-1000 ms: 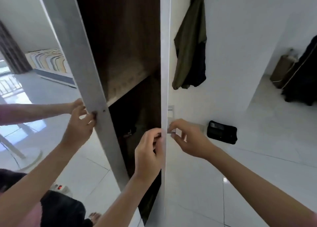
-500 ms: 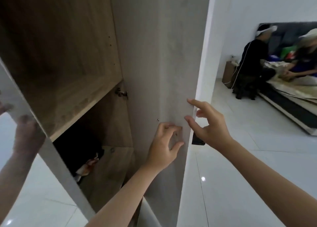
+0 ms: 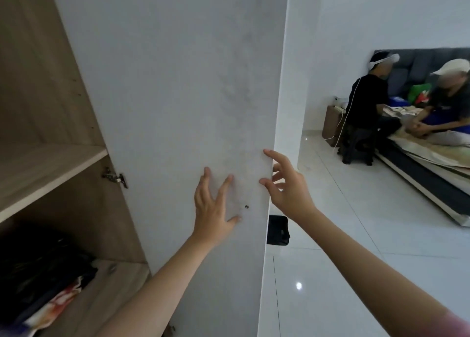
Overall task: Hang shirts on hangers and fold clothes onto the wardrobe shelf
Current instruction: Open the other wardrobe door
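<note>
- Wardrobe shelf [image 3: 48, 163]: light wood, at left, bare on top; dark folded clothes [image 3: 43, 273] lie in the compartment below.
- Wardrobe door [image 3: 178, 102]: white, swung open.
- Left hand [image 3: 213, 204]: fingers spread, flat against the door's inner face.
- Right hand [image 3: 287, 186]: fingers relaxed, touching the door's edge, grasping nothing.
- Black pouch [image 3: 278, 230]: on the floor beyond.

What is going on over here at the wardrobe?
A person stands at an open wardrobe. Their left hand lies flat, fingers spread, on the inside of the white door, while the right hand hovers open at the door's edge. Folded dark clothes sit under the wooden shelf. No shirt or hanger is in hand.
</note>
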Demonstrator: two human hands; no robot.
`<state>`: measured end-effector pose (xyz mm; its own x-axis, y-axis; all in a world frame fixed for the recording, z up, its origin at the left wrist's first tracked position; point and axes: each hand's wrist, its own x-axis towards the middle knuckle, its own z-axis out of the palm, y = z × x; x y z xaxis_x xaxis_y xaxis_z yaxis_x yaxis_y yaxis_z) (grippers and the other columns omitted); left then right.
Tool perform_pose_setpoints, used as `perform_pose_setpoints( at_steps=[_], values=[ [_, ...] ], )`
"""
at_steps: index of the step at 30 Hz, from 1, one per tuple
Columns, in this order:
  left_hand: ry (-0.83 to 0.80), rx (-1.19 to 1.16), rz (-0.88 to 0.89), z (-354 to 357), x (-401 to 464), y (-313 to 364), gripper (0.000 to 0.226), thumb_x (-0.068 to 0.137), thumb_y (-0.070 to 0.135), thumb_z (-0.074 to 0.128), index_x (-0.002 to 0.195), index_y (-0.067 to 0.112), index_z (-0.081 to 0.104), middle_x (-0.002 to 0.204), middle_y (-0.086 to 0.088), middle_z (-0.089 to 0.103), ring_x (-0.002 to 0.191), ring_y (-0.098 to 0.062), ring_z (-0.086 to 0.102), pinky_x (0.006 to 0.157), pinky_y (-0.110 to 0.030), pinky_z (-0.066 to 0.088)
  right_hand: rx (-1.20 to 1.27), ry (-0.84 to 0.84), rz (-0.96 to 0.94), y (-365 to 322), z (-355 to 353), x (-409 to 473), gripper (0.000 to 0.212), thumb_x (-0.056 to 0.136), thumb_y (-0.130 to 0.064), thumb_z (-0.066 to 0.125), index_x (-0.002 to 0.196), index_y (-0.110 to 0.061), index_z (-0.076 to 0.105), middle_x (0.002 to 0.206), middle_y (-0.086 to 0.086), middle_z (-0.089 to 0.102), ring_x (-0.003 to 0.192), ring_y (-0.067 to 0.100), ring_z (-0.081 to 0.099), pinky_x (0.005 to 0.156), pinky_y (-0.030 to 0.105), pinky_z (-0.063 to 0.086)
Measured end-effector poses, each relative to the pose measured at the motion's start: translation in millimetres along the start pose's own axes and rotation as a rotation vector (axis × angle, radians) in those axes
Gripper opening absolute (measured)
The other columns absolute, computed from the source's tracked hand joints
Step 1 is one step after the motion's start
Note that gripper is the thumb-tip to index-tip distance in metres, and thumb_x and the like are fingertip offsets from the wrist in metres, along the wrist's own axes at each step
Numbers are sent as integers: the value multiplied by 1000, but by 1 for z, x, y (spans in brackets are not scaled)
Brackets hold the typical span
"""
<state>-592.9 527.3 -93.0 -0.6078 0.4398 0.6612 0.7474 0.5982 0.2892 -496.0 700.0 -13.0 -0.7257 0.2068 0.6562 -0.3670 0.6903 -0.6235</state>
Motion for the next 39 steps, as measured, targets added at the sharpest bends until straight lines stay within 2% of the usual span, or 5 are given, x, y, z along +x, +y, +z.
perform_pose_setpoints(
  at_steps=[7, 18, 23, 28, 39],
  values=[
    [59, 92, -124, 52, 54, -1, 114, 57, 41, 86, 145, 38, 13, 153, -20, 3, 135, -43, 16, 98, -56, 42, 40, -42, -10, 66, 3, 65, 72, 89, -5, 59, 131, -54, 27, 101, -27, 47, 89, 14, 56, 77, 20, 52],
    [62, 230, -257, 76, 88, 2, 111, 60, 43, 82, 145, 43, 10, 154, -15, 4, 133, -36, 17, 98, -53, 44, 112, -94, -21, 120, 13, 110, 70, 91, -6, 55, 137, -51, 28, 113, -10, 52, 91, 16, 56, 80, 39, 54],
    [6, 53, -261, 49, 84, 14, 96, 82, 39, 66, 147, 40, -3, 160, -2, 0, 146, -21, 4, 113, -38, 19, 44, 74, -27, 123, 29, 101, 61, 94, -9, 52, 145, -35, 30, 106, 0, 48, 90, 18, 53, 71, 39, 55],
    [31, 27, -419, 7, 33, 14, 82, 91, 38, 54, 150, 33, -3, 160, 3, 3, 147, -11, -2, 120, -38, 1, -135, 355, -53, 85, 79, 64, 62, 83, -8, 60, 139, -17, 36, 140, 22, 31, 124, 34, 32, 101, 55, 35],
    [403, 482, -1029, -200, -189, 91, 64, 86, 23, 63, 142, 8, 35, 147, -13, 38, 140, -28, 29, 112, -37, 26, 534, -302, -392, -120, 136, -59, 49, 85, -18, 54, 133, -8, 49, 136, 12, 50, 128, 25, 44, 105, 44, 40]
  ],
)
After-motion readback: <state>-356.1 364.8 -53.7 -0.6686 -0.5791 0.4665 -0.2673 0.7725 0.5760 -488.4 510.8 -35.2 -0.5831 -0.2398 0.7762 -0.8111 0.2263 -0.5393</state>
